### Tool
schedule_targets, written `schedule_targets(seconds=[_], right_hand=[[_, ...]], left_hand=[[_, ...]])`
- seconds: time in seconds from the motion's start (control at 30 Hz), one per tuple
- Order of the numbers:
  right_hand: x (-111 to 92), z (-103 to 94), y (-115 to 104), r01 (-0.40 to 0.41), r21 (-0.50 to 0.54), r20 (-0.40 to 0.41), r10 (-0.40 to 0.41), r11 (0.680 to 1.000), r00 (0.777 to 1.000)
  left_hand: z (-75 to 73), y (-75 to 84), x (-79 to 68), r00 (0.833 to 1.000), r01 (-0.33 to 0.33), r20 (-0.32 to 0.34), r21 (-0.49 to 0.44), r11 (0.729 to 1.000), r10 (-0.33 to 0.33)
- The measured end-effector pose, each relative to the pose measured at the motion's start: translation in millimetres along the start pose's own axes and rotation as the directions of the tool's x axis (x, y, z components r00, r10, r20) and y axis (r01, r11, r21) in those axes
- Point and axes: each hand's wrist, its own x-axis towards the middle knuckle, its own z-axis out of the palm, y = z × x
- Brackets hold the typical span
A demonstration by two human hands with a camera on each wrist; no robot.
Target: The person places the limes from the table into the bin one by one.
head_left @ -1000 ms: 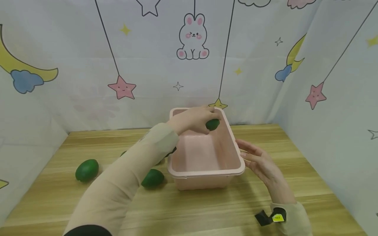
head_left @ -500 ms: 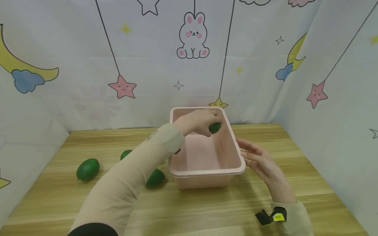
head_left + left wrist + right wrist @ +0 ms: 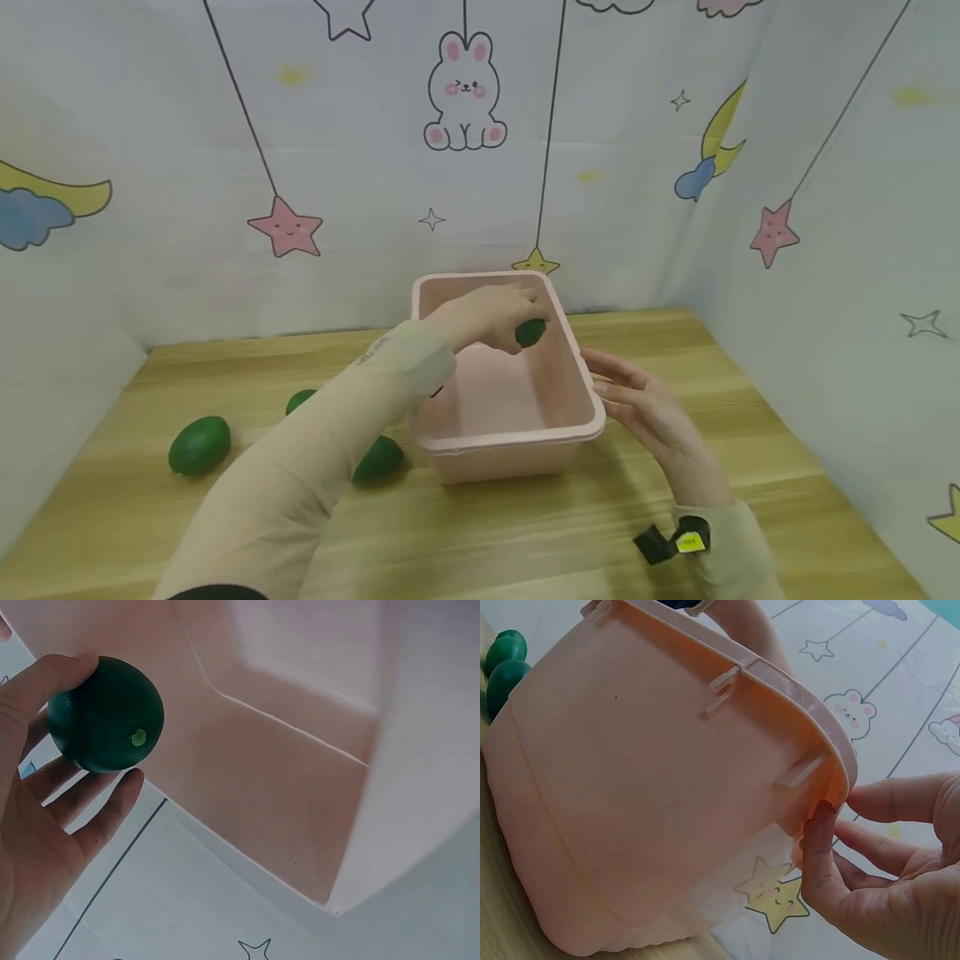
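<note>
My left hand (image 3: 491, 317) reaches over a pink plastic tub (image 3: 510, 440) and holds a dark green avocado (image 3: 530, 333) within its far part. Seen from the left wrist, the avocado (image 3: 112, 712) sits between thumb and fingers, its pale stem end showing, apart from the tub's floor. At the tub's right side, my right hand (image 3: 660, 417) grips the rim. The right wrist view shows thumb (image 3: 821, 859) and forefinger on either side of the rim's corner.
Several more avocados lie on the wooden table left of the tub, one (image 3: 199, 446) farther out and another (image 3: 378, 460) near the tub's front corner, partly behind my left sleeve (image 3: 300, 467). A printed white curtain (image 3: 360, 167) hangs behind the table.
My left hand has lowered the avocado slightly into the tub. The head view has turned a little to the right. My right hand stays at the rim.
</note>
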Motion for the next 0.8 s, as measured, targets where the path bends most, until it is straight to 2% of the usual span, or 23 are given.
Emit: schedule_targets(seconds=[0.07,0.17,0.5,0.8], right_hand=[[3.6,2.9,0.5,-0.007,0.009,0.013,0.007,1.000,1.000],[5.2,4.0,0.5,-0.010,0.023,0.006,0.010,1.000,1.000],[1.5,1.8,-0.2,0.001,0.053,0.006,-0.001,0.999,1.000],[2.0,1.4,0.0,0.002,0.054,0.015,-0.003,0.999,1.000]], left_hand=[[1.5,-2.3,-4.0,1.000,0.023,0.005,-0.011,1.000,-0.023],[2.3,-3.4,-5.7,1.000,0.020,-0.002,-0.027,0.999,-0.020],[1.9,0.7,1.5,1.000,-0.003,0.020,0.011,1.000,0.002],[-2.0,2.1,-1.1,0.999,0.019,0.039,-0.022,1.000,-0.018]])
